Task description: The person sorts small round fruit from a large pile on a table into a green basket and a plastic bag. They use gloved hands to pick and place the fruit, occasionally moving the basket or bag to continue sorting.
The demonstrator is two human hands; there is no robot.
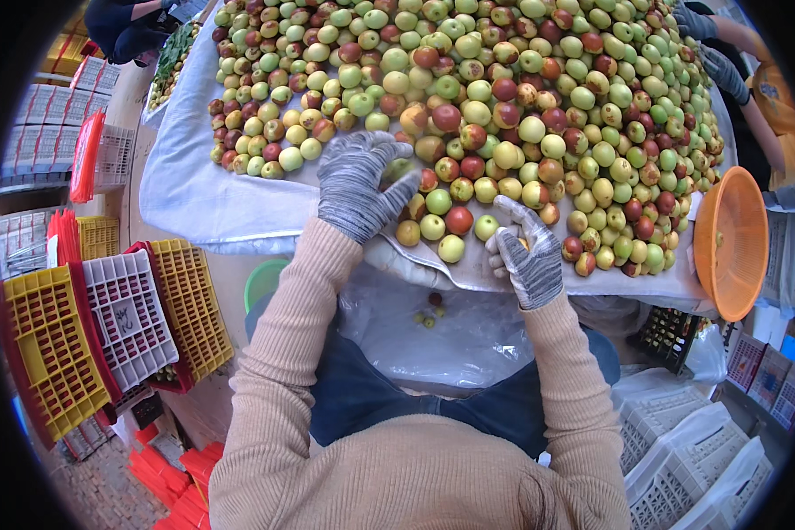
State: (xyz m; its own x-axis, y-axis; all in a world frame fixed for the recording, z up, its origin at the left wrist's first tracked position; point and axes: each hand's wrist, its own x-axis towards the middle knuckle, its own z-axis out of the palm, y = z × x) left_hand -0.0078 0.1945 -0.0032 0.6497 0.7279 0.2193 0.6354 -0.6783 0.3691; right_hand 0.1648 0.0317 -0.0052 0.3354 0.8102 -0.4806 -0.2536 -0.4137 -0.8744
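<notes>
A large heap of green and reddish-brown jujubes (503, 126) covers a cloth-topped table (205, 205). My left hand (366, 185), in a grey knit glove, is spread at the near edge of the heap, with a green jujube (397, 171) between its thumb and fingers; whether it grips the fruit is unclear. My right hand (529, 248), gloved likewise, is curled at the table's front edge. Part of a fruit shows among its fingers, and a green jujube (485, 227) lies just left of it. Several loose jujubes lie between the two hands.
An orange plastic basket (732, 244) stands at the table's right edge. Gloved hands of another person (722, 69) are at the heap's upper right. Yellow and white crates (129, 324) are stacked at left, wrapped crates (689, 444) at lower right. Clear plastic sheeting (437, 338) hangs below the table edge.
</notes>
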